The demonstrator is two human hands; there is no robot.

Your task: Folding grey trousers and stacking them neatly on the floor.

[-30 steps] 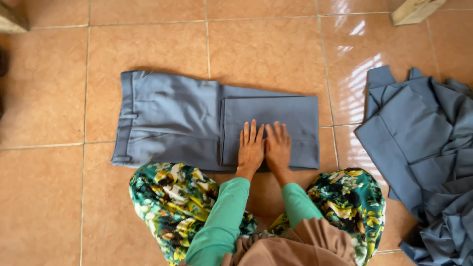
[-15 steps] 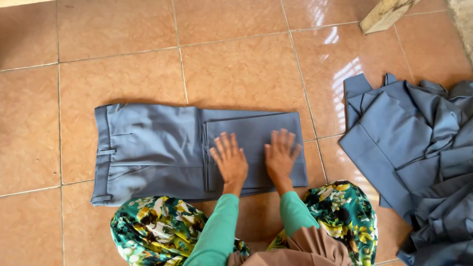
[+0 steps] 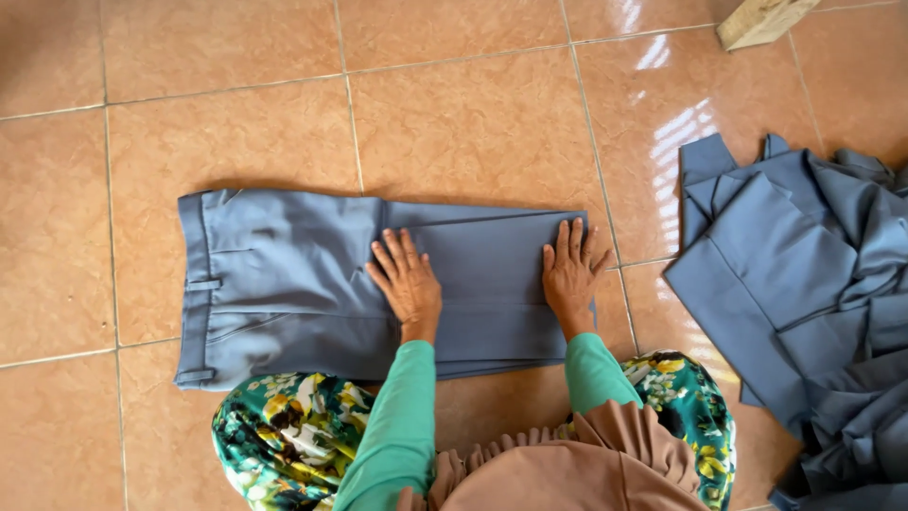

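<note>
Both hands flat, fingers spread: left hand (image 3: pixel 409 282) and right hand (image 3: pixel 570 274) pressing folded grey trousers (image 3: pixel 284 284) on tiled floor (image 3: pixel 473 114). No grip closed. Risk: fold edge creeps under uneven pressure between palms.

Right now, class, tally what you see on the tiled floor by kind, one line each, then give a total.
Folded grey trousers under the left hand and right hand: 1
Heap of grey garments, pieces too tangled to count: 1
Wooden block: 1
Total: 3
</note>
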